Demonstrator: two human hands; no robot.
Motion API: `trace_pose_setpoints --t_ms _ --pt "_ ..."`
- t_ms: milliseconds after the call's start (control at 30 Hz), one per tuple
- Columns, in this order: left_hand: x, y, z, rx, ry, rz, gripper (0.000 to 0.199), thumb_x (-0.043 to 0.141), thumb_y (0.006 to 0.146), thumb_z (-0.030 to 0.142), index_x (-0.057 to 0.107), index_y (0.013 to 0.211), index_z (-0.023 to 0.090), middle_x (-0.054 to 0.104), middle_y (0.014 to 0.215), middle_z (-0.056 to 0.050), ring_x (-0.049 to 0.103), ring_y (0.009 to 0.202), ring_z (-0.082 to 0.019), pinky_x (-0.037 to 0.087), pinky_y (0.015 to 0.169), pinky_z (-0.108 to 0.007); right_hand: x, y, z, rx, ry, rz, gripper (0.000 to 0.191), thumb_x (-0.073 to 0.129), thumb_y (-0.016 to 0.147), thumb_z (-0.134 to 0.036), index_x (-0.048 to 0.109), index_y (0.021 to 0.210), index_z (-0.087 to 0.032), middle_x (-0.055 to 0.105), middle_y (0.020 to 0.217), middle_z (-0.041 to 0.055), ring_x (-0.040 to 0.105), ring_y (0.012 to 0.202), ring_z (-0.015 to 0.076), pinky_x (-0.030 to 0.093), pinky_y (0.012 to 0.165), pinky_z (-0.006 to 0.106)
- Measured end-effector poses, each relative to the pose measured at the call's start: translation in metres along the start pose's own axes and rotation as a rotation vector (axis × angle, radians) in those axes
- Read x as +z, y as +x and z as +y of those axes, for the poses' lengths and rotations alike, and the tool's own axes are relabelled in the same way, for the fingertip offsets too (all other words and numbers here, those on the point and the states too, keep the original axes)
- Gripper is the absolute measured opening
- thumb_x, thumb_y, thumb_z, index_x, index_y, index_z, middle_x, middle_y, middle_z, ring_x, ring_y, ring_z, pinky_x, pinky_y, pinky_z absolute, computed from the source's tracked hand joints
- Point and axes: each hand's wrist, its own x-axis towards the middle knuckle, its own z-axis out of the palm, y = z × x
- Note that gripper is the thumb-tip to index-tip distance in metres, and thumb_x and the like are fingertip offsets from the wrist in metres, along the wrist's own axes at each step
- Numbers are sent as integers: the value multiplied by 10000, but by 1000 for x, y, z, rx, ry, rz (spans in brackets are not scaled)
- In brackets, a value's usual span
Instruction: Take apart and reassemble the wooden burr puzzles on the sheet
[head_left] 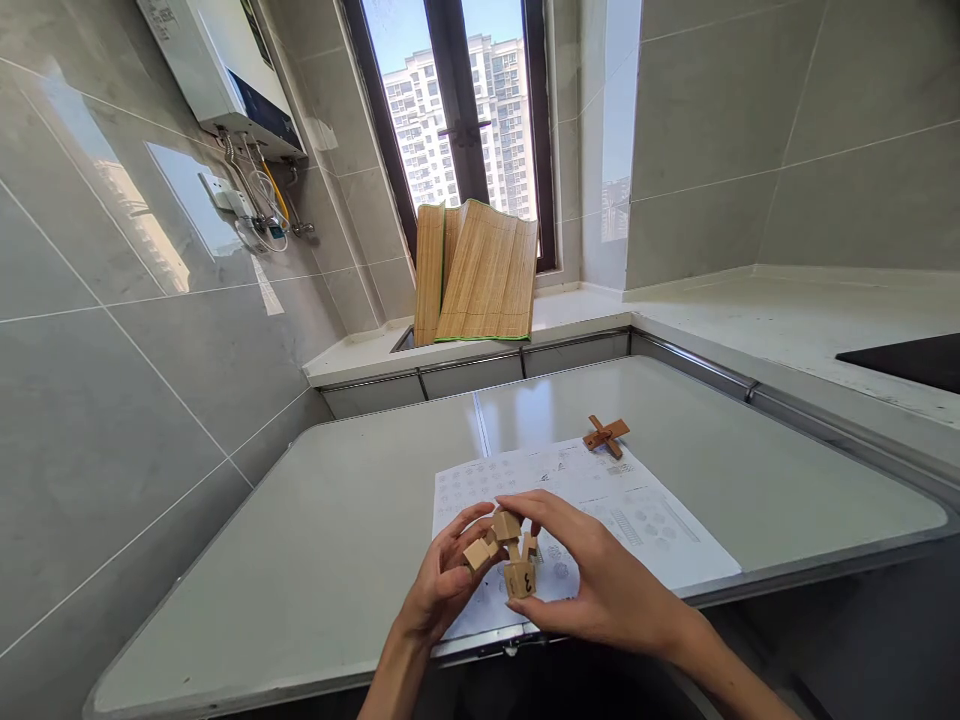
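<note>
Near the table's front edge, a light wooden block puzzle (520, 579) of several joined pieces is held up between both hands; a "3" shows on its lower block. My left hand (448, 575) is closed round its left side, thumb by a tilted block. My right hand (592, 570) grips it from the right, with fingers on the top block and thumb under the lower one. Beneath lies a white printed sheet (652, 510) with small diagrams. A brown wooden cross-shaped piece (606, 436) rests at the sheet's far right corner.
The pale table (322, 520) stretches to both sides. Behind it runs a white counter (720, 310) with folded bamboo mats (491, 275) leaning at the window. A water heater (225, 75) hangs on the left wall. The edge of a dark panel (915, 360) shows at right.
</note>
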Motion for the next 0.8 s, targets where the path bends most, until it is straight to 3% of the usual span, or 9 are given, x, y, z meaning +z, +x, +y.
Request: trace_pose_setpoints --t_ms 167,300,433,633,800 --pt "6 -2 7 28 -10 -45 868 913 608 488 597 1359 187 659 1255 -157 600 1209 -375 431 1058 -453 -1 -3 -5 -8 -24 21 690 784 801 -188 475 1404 -322 577 1370 44 542 1279 243 476 1097 379" --pt "7 -1 9 10 -1 -68 831 883 655 497 585 1369 193 670 1217 -152 621 1179 -369 435 1040 -456 -3 -3 -5 -8 -52 16 680 777 817 -185 472 1406 -335 559 1381 30 528 1290 224 465 1099 350" --pt "6 -1 8 53 55 -2 775 888 677 434 589 1359 219 638 1277 -144 574 1257 -367 409 1077 -451 -3 -7 6 36 -74 43 655 767 830 -211 468 1402 -325 553 1382 37 530 1267 233 472 1078 364" --pt "0 -4 5 83 70 60 810 901 664 418 570 1378 228 621 1295 -148 581 1249 -377 401 1089 -475 -4 -16 18 136 -95 101 611 782 817 -237 482 1344 -318 590 1308 26 592 1079 216 513 988 362" --pt "2 -5 7 60 56 7 805 892 667 445 571 1368 213 662 1216 -146 637 1136 -326 439 1037 -436 -5 -12 5 64 -109 39 632 775 825 -226 477 1372 -330 557 1358 26 540 1234 223 478 1058 342"
